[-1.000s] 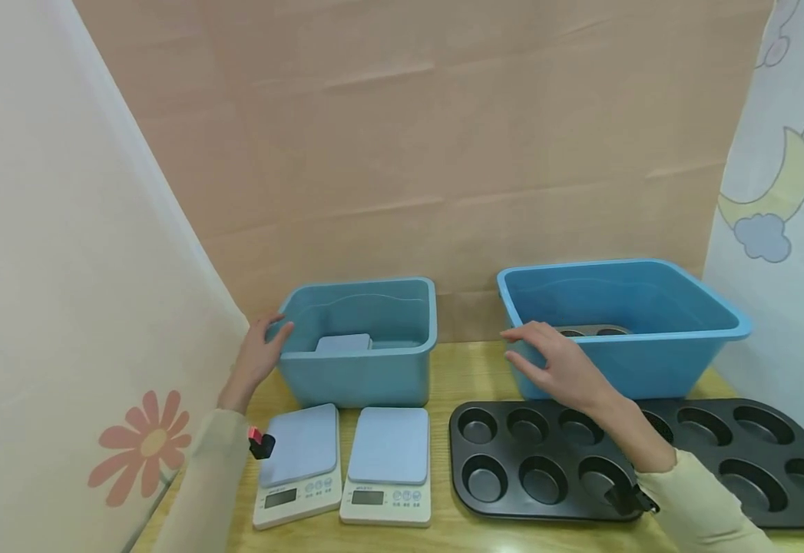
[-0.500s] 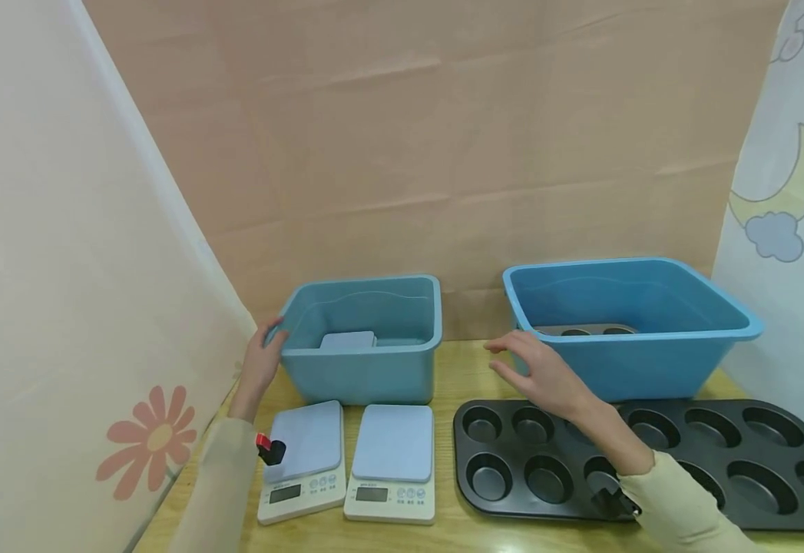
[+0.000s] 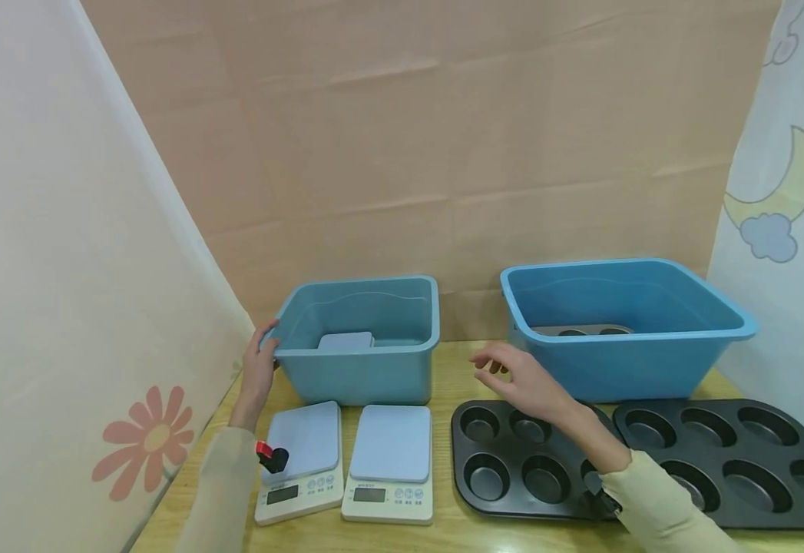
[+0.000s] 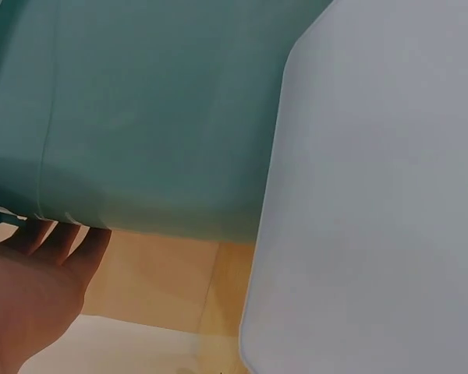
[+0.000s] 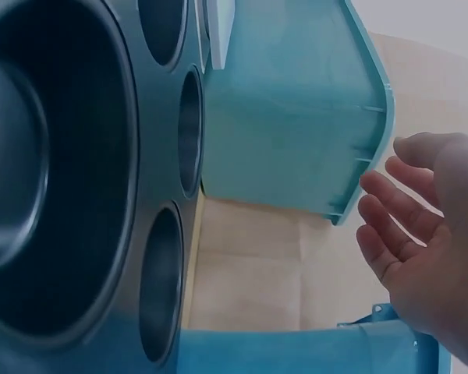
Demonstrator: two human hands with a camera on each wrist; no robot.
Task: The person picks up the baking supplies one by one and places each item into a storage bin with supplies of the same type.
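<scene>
A wooden tabletop (image 3: 457, 369) is shown in front of a brown paper backdrop, flanked by pale printed curtains. The left hand (image 3: 261, 367) is laid against the left end of the smaller blue plastic tub (image 3: 363, 338), at its rim; in the left wrist view the fingertips (image 4: 51, 234) are seen tucked under the lip of the tub, so the rim is lightly gripped. Inside this tub a grey-blue rectangular scale (image 3: 345, 342) is lying on the floor of the tub. The right hand (image 3: 522, 376) is held in the air between the two tubs, above the far edge of the dark six-cup metal muffin tray (image 3: 505, 461); its fingers are loosely curved and nothing is grasped, as the right wrist view confirms. The larger blue plastic basin (image 3: 623, 322) is set to the right, well apart from the smaller tub, and a muffin tray (image 3: 584, 330) is partly visible within it. Two white digital kitchen scales with grey-blue platforms (image 3: 301, 461) (image 3: 389, 465) are placed side by side just in front of the smaller tub. A second dark muffin tray (image 3: 726, 461) is laid to the right of the first, their edges touching or overlapping.
</scene>
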